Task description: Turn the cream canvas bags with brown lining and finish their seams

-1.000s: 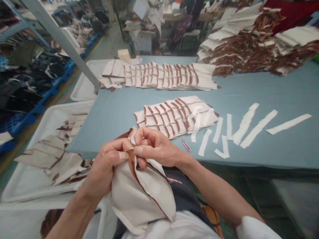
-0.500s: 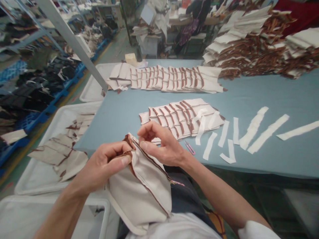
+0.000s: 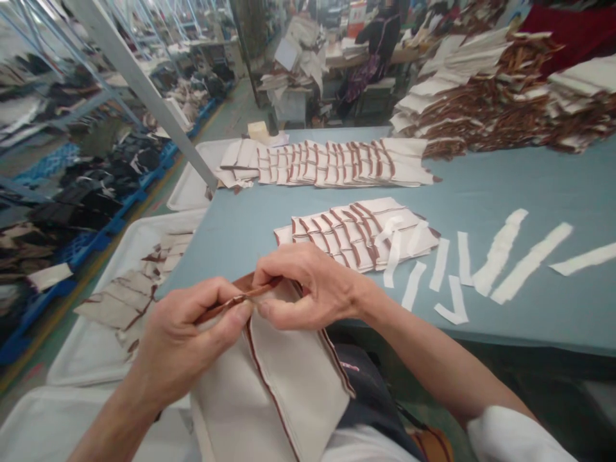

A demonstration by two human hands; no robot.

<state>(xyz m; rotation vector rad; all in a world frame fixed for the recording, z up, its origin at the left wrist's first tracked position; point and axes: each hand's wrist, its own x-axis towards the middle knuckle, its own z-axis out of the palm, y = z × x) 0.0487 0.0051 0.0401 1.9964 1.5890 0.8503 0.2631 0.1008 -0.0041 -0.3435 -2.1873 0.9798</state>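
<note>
A cream fabric piece (image 3: 301, 378) with brown-edged seams hangs over my lap, its brown top edge held up between both hands. My left hand (image 3: 192, 340) pinches that edge between thumb and fingers, left of the middle seam. Close beside it, my right hand (image 3: 308, 285) is closed on the same edge, thumb below and fingers over the top. The fingertips of both hands nearly meet at the seam. Just beyond my right hand, a fanned stack of similar cream pieces (image 3: 356, 231) lies on the blue-covered table (image 3: 505, 183).
White strips (image 3: 498, 253) lie scattered on the right. A longer row of cream pieces (image 3: 317, 163) lies farther back, with a tall brown-and-cream pile (image 3: 481, 96) behind. White bins (image 3: 62, 369) and a metal post (image 3: 158, 96) stand left. A person (image 3: 380, 48) sits in the background.
My right hand has come down and left and closed on the fabric's edge. The edge is now spread straighter between my hands. The pink snips on the table are no longer visible.
</note>
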